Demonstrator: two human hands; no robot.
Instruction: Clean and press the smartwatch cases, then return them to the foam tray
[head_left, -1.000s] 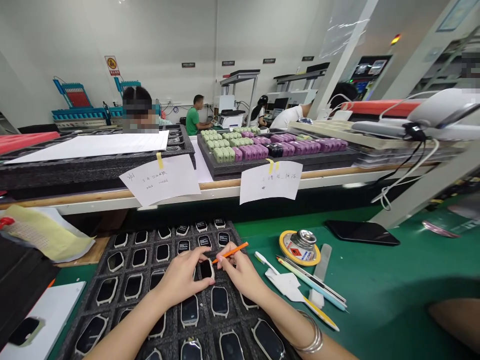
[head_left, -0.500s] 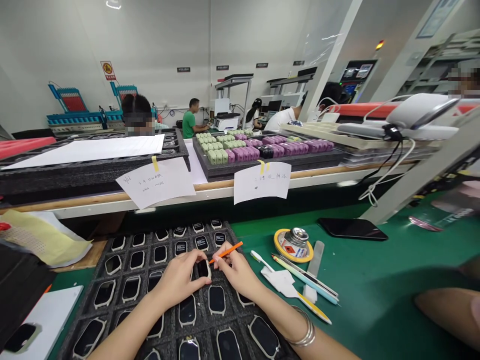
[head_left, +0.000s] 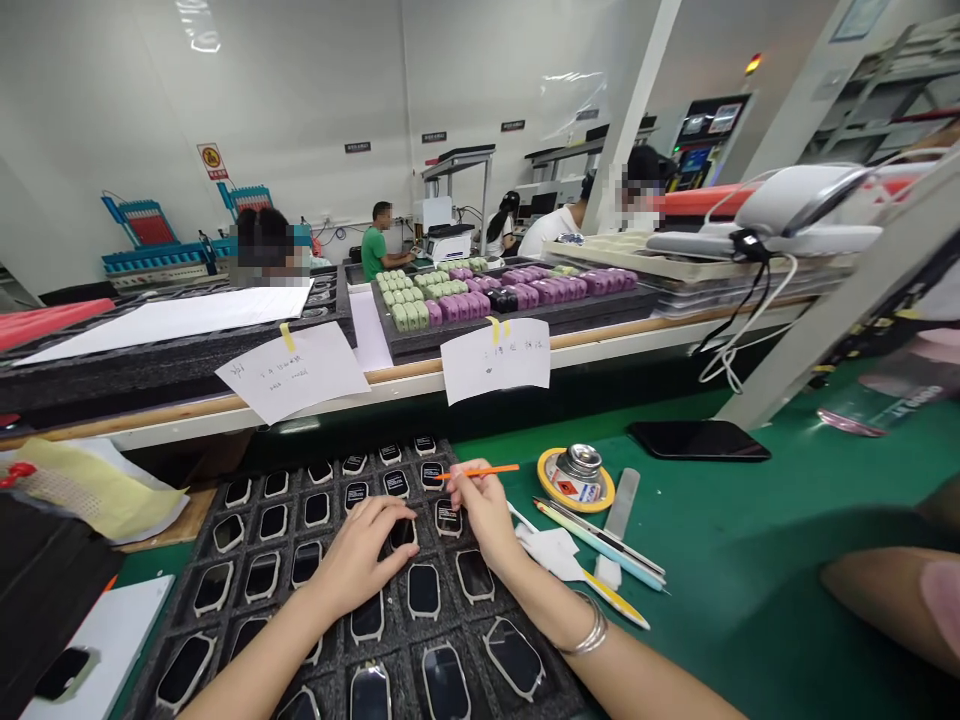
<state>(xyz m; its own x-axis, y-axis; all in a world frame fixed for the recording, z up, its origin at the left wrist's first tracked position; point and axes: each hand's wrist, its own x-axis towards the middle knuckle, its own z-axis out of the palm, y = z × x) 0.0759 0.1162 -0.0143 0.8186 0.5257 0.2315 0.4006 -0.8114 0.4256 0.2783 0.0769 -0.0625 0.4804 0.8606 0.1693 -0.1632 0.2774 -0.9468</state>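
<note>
My left hand (head_left: 369, 548) has its thumb and fingers around the edges of a smartwatch (head_left: 403, 534), which sits in a compartment of the black foam tray (head_left: 196, 560). Part of that watch is hidden under the fingers. Pinched in my right hand (head_left: 484, 508) is a thin orange stick (head_left: 491, 470), pointing to the right and held above the tray. Close below that hand lies another smartwatch (head_left: 448, 518) with small text on its screen. Rows of similar pale-framed watches fill the compartments around both hands; several at the back have lit text.
Right of the tray lie a white-and-yellow brush (head_left: 551, 550), pens (head_left: 600, 550), a metal strip (head_left: 622, 503) and a metal-topped bottle (head_left: 583, 465) on a yellow-rimmed base. A black phone (head_left: 697, 440) lies farther back. A shelf edge (head_left: 405, 372) spans the front; co-workers sit beyond.
My right hand has moved away from the held watch, and the orange stick has swung to nearly level. The watch under my left hand, tilted earlier, now lies flatter in its compartment.
</note>
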